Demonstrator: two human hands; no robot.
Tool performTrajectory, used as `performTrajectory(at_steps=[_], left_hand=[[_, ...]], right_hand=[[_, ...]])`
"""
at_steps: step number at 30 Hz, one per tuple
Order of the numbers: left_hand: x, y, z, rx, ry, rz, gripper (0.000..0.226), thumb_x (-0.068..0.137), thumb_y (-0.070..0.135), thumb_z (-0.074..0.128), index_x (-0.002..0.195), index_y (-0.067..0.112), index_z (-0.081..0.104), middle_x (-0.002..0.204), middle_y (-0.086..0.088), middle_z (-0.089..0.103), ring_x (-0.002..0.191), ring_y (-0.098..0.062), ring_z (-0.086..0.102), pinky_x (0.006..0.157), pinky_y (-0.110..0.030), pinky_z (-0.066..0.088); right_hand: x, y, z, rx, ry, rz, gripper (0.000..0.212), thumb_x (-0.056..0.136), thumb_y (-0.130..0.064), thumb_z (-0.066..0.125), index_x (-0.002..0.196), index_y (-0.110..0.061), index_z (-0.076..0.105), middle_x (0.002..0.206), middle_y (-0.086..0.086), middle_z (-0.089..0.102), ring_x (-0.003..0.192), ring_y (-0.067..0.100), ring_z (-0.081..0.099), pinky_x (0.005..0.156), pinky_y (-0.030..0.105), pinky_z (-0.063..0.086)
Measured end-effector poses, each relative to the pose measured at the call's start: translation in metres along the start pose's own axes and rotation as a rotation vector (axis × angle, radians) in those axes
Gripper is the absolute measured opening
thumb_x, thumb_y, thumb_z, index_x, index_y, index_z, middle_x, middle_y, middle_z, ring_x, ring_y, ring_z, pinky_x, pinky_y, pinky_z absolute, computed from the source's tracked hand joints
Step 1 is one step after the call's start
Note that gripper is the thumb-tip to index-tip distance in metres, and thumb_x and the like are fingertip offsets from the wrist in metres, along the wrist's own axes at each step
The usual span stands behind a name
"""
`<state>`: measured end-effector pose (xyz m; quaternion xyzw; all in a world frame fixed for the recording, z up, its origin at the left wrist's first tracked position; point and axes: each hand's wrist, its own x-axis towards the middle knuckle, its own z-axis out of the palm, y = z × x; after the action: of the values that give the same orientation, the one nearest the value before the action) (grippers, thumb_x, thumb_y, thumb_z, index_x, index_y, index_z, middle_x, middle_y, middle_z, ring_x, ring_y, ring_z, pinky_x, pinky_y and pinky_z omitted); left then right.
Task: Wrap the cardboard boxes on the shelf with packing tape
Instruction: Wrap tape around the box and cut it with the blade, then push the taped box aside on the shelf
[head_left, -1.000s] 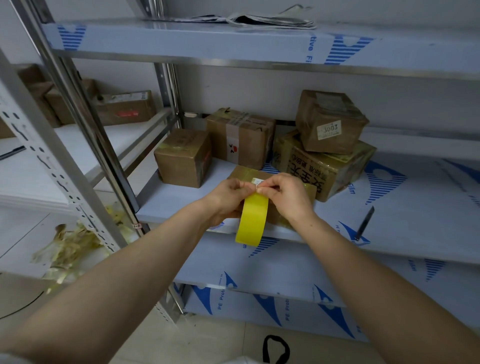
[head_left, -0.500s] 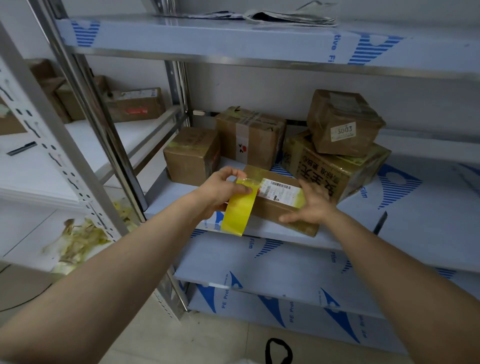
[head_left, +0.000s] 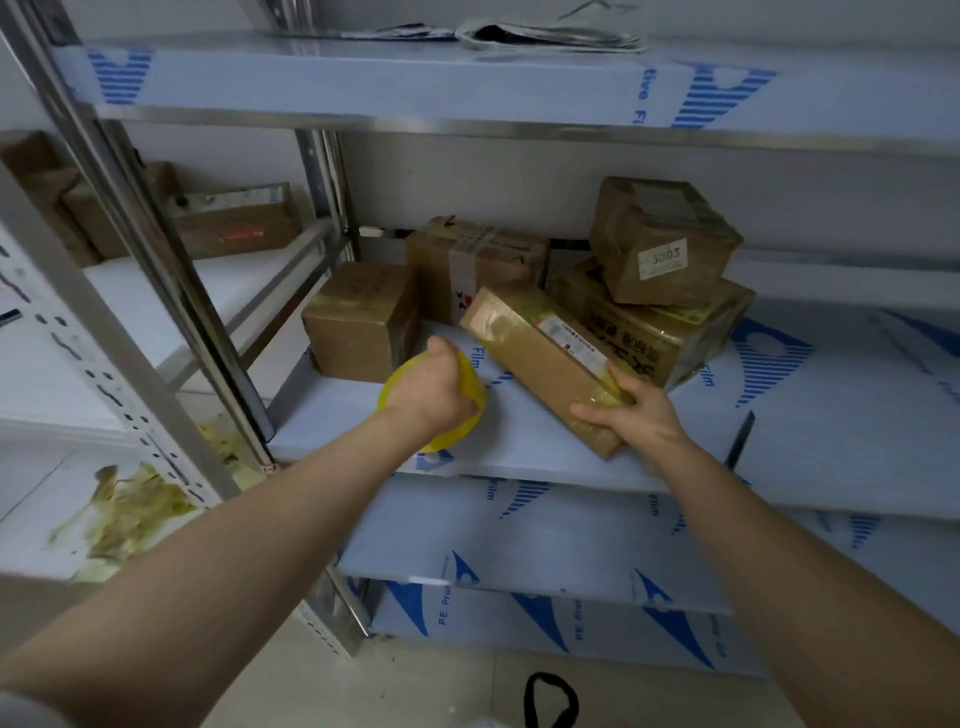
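Observation:
A long flat cardboard box (head_left: 540, 358) with a white shipping label lies tilted on the middle shelf (head_left: 519, 431), its far end raised toward the stacked boxes. My right hand (head_left: 631, 418) grips its near end, fingers curled over yellow tape there. My left hand (head_left: 434, 387) holds a roll of yellow packing tape (head_left: 395, 387) just left of the box, above the shelf. The roll is mostly hidden behind that hand.
Several taped boxes stand behind: a small one (head_left: 361, 322) at left, one (head_left: 475, 265) at the back, a stack of two (head_left: 662, 244) at right. A dark pen-like tool (head_left: 740, 439) lies at right. Steel uprights (head_left: 171, 291) flank the left; torn tape scraps (head_left: 130, 512) lie lower left.
The box has been lifted and turned diagonal, its far end raised. My right hand moved to grip its near end. My left hand carried the tape roll left and down.

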<state>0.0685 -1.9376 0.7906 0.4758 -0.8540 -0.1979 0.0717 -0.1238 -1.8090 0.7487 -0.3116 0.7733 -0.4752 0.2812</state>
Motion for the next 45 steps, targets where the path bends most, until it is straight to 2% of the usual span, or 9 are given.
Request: performTrajectory(at_steps=[4, 13, 18, 21, 24, 27, 31, 39, 45], left_hand=[[0.012, 0.01, 0.021, 0.25, 0.041, 0.106, 0.05, 0.087, 0.022, 0.065, 0.123, 0.003, 0.035, 0.112, -0.017, 0.06, 0.101, -0.036, 0.06, 0.072, -0.04, 0.045], [0.041, 0.018, 0.072, 0.298, -0.131, 0.222, 0.042, 0.089, 0.012, 0.057, 0.127, 0.002, 0.043, 0.123, -0.019, 0.056, 0.111, -0.034, 0.057, 0.088, -0.04, 0.046], [0.058, 0.034, 0.044, -0.551, 0.018, -0.106, 0.029, 0.094, 0.014, 0.043, 0.116, -0.001, 0.055, 0.117, -0.022, 0.059, 0.106, -0.039, 0.057, 0.085, -0.039, 0.046], [0.06, 0.048, 0.015, -1.205, -0.032, -0.366, 0.035, 0.099, 0.031, 0.038, 0.111, 0.004, 0.058, 0.097, -0.015, 0.065, 0.07, -0.027, 0.062, 0.058, -0.034, 0.051], [0.052, 0.068, 0.004, -1.249, -0.342, -0.192, 0.067, 0.076, 0.072, 0.056, 0.113, 0.017, 0.063, 0.1, -0.006, 0.071, 0.086, -0.024, 0.068, 0.077, -0.037, 0.054], [0.046, 0.086, 0.011, -0.977, -0.396, 0.013, 0.053, 0.068, 0.055, 0.078, 0.099, 0.015, 0.065, 0.094, -0.003, 0.072, 0.085, -0.019, 0.069, 0.08, -0.032, 0.054], [0.045, 0.1, 0.03, -0.98, -0.382, 0.091, 0.051, 0.076, 0.035, 0.078, 0.114, 0.005, 0.063, 0.1, -0.006, 0.071, 0.085, -0.017, 0.069, 0.073, -0.027, 0.054], [0.036, 0.145, 0.053, -1.001, -0.52, 0.234, 0.051, 0.077, 0.033, 0.077, 0.121, 0.013, 0.058, 0.108, -0.004, 0.069, 0.093, -0.018, 0.067, 0.078, -0.03, 0.054], [0.02, 0.177, 0.073, -1.019, -0.459, 0.314, 0.044, 0.083, 0.039, 0.07, 0.118, 0.017, 0.056, 0.105, -0.003, 0.068, 0.085, -0.014, 0.066, 0.072, -0.028, 0.053]], right_hand=[[-0.018, -0.004, -0.016, 0.245, 0.013, -0.006, 0.087, 0.071, -0.013, 0.081, 0.145, -0.021, 0.036, 0.118, -0.007, 0.052, 0.107, 0.009, 0.051, 0.088, 0.019, 0.041], [-0.046, 0.008, -0.044, -0.082, 0.166, -0.212, 0.091, 0.064, -0.009, 0.086, 0.143, -0.017, 0.041, 0.139, -0.014, 0.018, 0.13, -0.001, 0.018, 0.1, 0.003, 0.013], [-0.059, 0.02, -0.059, -0.098, 0.296, -0.279, 0.09, 0.064, -0.008, 0.085, 0.142, -0.018, 0.042, 0.156, -0.003, 0.007, 0.138, 0.001, 0.007, 0.105, 0.004, 0.013], [-0.063, 0.023, -0.069, -0.091, 0.337, -0.304, 0.091, 0.064, -0.003, 0.084, 0.142, -0.017, 0.039, 0.15, -0.01, 0.005, 0.137, 0.001, 0.006, 0.096, -0.008, 0.015], [-0.067, 0.02, -0.075, -0.136, 0.321, -0.282, 0.111, 0.062, 0.0, 0.084, 0.15, -0.021, 0.019, 0.158, -0.003, -0.011, 0.133, -0.008, 0.002, 0.09, -0.012, 0.014], [-0.068, 0.022, -0.084, -0.155, 0.379, -0.143, 0.134, 0.058, -0.005, 0.088, 0.151, -0.021, -0.006, 0.156, -0.001, -0.02, 0.131, -0.01, -0.004, 0.099, -0.006, 0.006], [-0.08, 0.025, -0.102, 0.372, 0.307, 0.065, 0.123, 0.071, -0.034, 0.081, 0.15, -0.028, -0.014, 0.156, 0.001, 0.022, 0.134, 0.021, 0.039, 0.114, 0.044, 0.03], [-0.097, 0.035, -0.121, 0.51, 0.731, 0.169, 0.026, 0.094, -0.039, 0.055, 0.109, -0.018, 0.056, 0.089, -0.004, 0.064, 0.078, 0.012, 0.062, 0.064, 0.025, 0.049], [-0.123, 0.052, -0.148, 0.545, 0.712, 0.28, 0.046, 0.084, -0.043, 0.065, 0.118, -0.014, 0.055, 0.103, 0.003, 0.068, 0.092, 0.023, 0.067, 0.082, 0.044, 0.056]])
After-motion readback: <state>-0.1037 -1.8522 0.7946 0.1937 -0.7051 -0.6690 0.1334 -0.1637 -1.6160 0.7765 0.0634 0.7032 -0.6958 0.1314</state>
